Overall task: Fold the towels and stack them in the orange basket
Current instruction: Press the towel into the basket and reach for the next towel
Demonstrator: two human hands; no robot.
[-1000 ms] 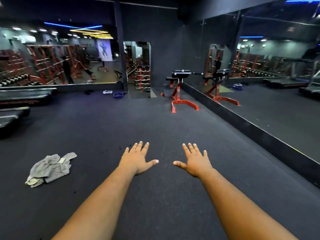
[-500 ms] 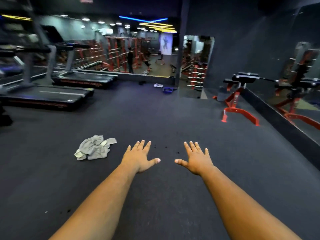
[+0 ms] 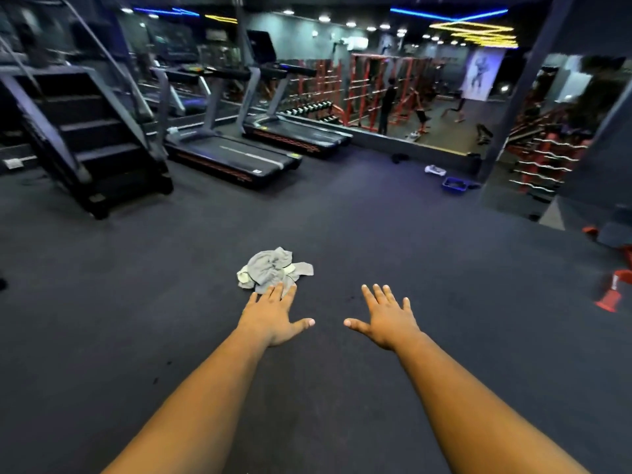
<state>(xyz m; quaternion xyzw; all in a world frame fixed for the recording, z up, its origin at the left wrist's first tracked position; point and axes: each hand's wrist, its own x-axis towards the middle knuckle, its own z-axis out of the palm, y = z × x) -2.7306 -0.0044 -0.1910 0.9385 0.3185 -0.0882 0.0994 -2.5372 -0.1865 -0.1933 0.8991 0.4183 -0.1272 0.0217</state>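
Observation:
A crumpled grey towel (image 3: 272, 270) with pale yellowish edges lies in a heap on the dark gym floor, just beyond my left fingertips. My left hand (image 3: 273, 314) is stretched forward, palm down, fingers spread, holding nothing; its fingertips overlap the near edge of the towel in the view. My right hand (image 3: 384, 314) is held out the same way, fingers apart, to the right of the towel. No orange basket is in view.
A stair machine (image 3: 89, 131) and two treadmills (image 3: 232, 155) stand at the back left. A blue bin (image 3: 454, 184) sits on the floor at the back right, by a pillar and barbell racks. Red bench feet (image 3: 610, 295) show at the right edge.
My view has swung left, so the towel has shifted from the far left to straight ahead, by my left fingertips. Both hands stay outstretched and spread.

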